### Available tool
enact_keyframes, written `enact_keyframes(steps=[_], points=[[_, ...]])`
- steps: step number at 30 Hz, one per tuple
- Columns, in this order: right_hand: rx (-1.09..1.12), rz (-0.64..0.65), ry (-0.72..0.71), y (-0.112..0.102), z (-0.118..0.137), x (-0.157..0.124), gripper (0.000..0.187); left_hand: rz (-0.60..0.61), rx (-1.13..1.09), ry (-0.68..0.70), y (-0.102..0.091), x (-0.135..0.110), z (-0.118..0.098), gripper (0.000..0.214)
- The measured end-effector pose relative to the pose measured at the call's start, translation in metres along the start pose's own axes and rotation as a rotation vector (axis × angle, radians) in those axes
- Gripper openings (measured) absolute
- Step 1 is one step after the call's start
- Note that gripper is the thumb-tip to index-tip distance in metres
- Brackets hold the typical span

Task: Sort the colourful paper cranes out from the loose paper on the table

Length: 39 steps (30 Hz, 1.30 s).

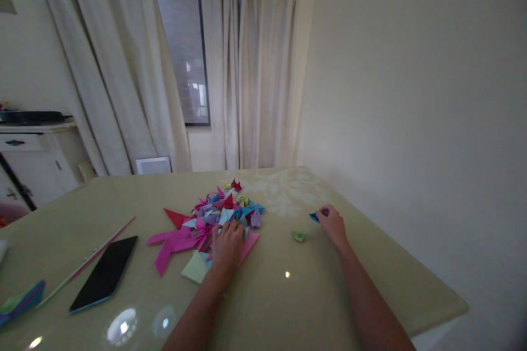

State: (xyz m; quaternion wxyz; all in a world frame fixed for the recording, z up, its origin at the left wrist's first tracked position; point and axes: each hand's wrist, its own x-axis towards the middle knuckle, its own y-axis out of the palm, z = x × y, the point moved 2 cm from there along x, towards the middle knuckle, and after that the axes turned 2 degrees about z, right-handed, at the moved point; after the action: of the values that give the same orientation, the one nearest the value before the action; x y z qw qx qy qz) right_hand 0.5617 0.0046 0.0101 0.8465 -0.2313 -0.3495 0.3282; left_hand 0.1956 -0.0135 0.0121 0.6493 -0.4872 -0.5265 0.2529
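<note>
A heap of small folded paper figures (pixel 224 203) in pink, red, blue, purple and white lies on the table. My left hand (pixel 227 244) rests palm down on its near side, fingers bent and somewhat apart; some fingertips are lost among the papers. Beside that hand are a pink paper piece (pixel 249 244) and a pale green one (pixel 195 267). To the right, my right hand (pixel 332 225) pinches a small dark blue folded paper (pixel 314 217) just at or above the tabletop; the exact gap is unclear. A light green folded paper (pixel 299 236) lies left of it.
A black tablet or phone (pixel 105 273) lies at the left, near a long thin pink-and-green stick (pixel 88 260). Blue and green paper (pixel 22 303) sits at the far left edge. Behind the pale table (pixel 263 307) hang curtains (pixel 263 66); a wall (pixel 411 93) borders it on the right.
</note>
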Motion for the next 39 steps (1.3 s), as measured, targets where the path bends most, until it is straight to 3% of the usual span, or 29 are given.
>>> enact_keyframes(steps=[9,16,21,26,31,35,39], points=[[-0.11,0.097,-0.017,0.004,-0.005,-0.005,0.006,0.075,0.0,0.017,0.003,-0.002,-0.005,0.036],[-0.233,0.124,-0.018,0.003,-0.01,-0.008,0.009,0.02,0.013,0.02,0.009,-0.003,-0.003,0.024],[-0.291,0.137,-0.04,-0.004,-0.008,-0.007,0.014,0.023,0.06,0.03,0.015,-0.004,-0.003,0.035],[-0.262,0.157,-0.241,-0.005,0.019,-0.01,0.026,0.005,0.073,0.067,0.022,-0.004,-0.005,0.039],[-0.149,0.352,-0.596,0.013,0.063,-0.038,0.024,-0.01,0.022,0.049,0.024,-0.005,-0.007,0.044],[-0.202,0.463,-0.692,0.026,0.083,-0.06,0.025,0.022,0.019,0.031,0.018,-0.005,-0.009,0.042],[-0.326,0.507,-0.708,0.034,0.086,-0.067,0.016,0.067,0.027,0.017,0.015,-0.005,-0.01,0.043]])
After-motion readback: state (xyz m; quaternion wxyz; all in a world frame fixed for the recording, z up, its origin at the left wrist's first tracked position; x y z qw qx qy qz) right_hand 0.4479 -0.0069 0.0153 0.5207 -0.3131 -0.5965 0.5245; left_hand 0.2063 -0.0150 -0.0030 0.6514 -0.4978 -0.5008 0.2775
